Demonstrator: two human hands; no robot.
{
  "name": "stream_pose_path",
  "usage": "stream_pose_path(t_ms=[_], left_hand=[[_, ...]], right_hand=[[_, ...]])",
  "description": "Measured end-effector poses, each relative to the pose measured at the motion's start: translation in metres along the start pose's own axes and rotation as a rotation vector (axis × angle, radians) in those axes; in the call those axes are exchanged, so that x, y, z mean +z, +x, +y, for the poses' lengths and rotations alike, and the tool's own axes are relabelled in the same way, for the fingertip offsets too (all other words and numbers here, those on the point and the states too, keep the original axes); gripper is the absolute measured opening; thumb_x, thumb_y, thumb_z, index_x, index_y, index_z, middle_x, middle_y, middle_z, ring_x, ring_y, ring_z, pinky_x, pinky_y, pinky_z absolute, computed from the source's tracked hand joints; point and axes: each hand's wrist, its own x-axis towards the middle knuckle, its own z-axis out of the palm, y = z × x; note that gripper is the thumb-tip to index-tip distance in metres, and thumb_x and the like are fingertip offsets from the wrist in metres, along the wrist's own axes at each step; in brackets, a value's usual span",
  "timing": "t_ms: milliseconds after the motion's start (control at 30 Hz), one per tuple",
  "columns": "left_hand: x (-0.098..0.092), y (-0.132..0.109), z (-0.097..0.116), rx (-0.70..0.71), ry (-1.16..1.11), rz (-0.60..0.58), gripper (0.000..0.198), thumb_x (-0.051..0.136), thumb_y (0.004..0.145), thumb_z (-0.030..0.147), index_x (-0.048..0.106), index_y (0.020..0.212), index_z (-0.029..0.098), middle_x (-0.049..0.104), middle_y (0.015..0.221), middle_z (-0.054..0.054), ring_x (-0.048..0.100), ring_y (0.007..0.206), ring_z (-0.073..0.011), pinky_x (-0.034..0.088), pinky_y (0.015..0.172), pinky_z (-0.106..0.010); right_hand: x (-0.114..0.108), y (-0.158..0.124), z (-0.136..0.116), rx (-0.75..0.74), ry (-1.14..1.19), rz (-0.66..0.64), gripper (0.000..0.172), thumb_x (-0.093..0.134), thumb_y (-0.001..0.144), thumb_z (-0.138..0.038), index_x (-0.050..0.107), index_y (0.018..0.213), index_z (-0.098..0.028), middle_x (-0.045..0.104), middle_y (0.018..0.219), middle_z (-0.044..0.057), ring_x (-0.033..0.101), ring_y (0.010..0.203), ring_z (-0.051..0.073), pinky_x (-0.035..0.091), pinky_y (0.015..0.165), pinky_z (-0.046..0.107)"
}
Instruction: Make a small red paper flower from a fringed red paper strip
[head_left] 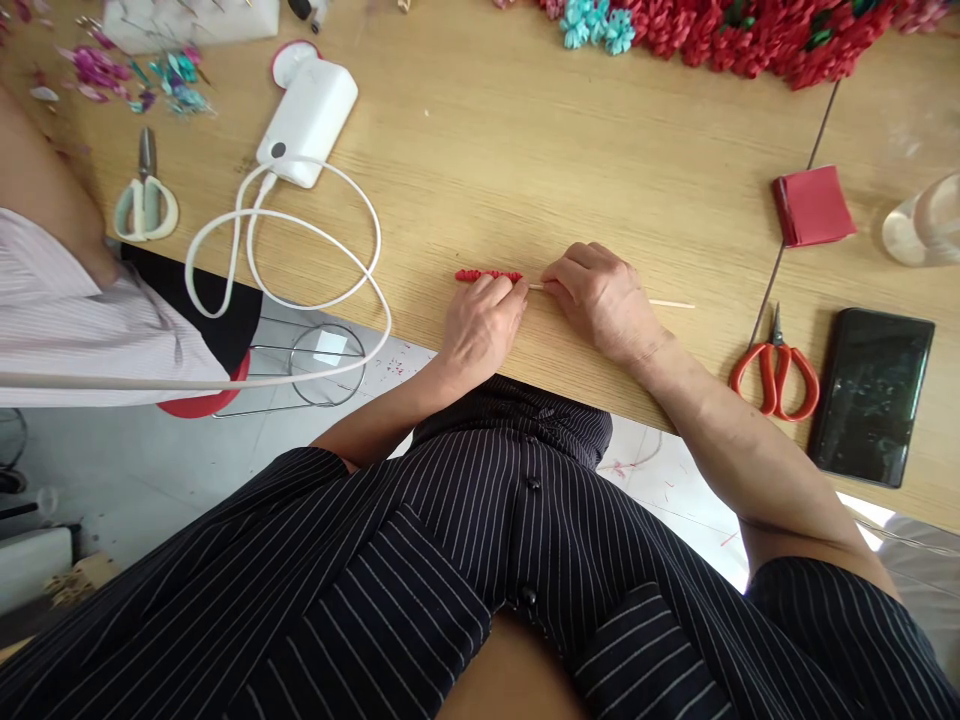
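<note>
A thin pale stick [671, 303] lies almost level near the table's front edge, passing under both hands. Gathered red material [480, 274] is around its left end. My left hand [484, 322] has its fingers closed on this red piece, hiding part of it. Just to the right, my right hand [596, 295] pinches the stick, whose bare end sticks out beyond the hand. A short bit of bare stick shows between the two hands.
Red-handled scissors [776, 375], a black phone [874, 395], red squares [816, 206] and a glass [926, 222] are at right. At left are a white power bank [311, 115], looping cable, pale scissors [146, 205] and a person's arm. Red flowers [750, 35] line the back.
</note>
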Motion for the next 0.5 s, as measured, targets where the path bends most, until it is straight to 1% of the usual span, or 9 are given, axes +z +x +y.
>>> stream_pose_path(t_ms=[133,300,433,500], left_hand=[[-0.0004,0.0012,-0.0009,-0.005,-0.018,-0.03,0.041,0.041,0.11,0.025,0.068,0.138,0.011,0.074,0.102,-0.014,0.066,0.102,-0.0271,0.054,0.091,-0.041],[-0.002,0.0024,-0.0011,-0.026,-0.022,-0.063,0.042,0.04,0.111,0.025,0.067,0.139,0.011,0.074,0.108,-0.015,0.066,0.106,-0.0279,0.054,0.093,-0.042],[-0.0037,0.0043,-0.0004,-0.023,-0.006,-0.107,0.042,0.04,0.111,0.025,0.066,0.141,0.01,0.074,0.105,-0.015,0.066,0.105,-0.0281,0.054,0.093,-0.042],[-0.0033,0.0042,-0.0004,-0.024,0.009,-0.094,0.042,0.039,0.111,0.025,0.066,0.141,0.011,0.074,0.107,-0.015,0.067,0.106,-0.0277,0.053,0.092,-0.041]], right_hand=[[-0.0022,0.0003,-0.0001,0.011,0.044,0.019,0.03,0.042,0.107,-0.025,0.072,0.107,-0.021,0.071,0.108,0.011,0.061,0.101,0.024,0.049,0.08,0.037],[-0.0041,0.0011,-0.0038,0.055,0.02,-0.038,0.03,0.042,0.108,-0.025,0.071,0.106,-0.022,0.071,0.111,0.011,0.061,0.103,0.024,0.049,0.081,0.037],[-0.0019,0.0015,-0.0036,0.027,0.02,-0.013,0.03,0.042,0.107,-0.023,0.071,0.106,-0.021,0.07,0.11,0.011,0.06,0.102,0.024,0.047,0.082,0.037],[-0.0009,0.0018,-0.0034,0.026,0.026,-0.022,0.03,0.041,0.107,-0.023,0.071,0.106,-0.019,0.07,0.11,0.013,0.06,0.101,0.025,0.047,0.082,0.037]])
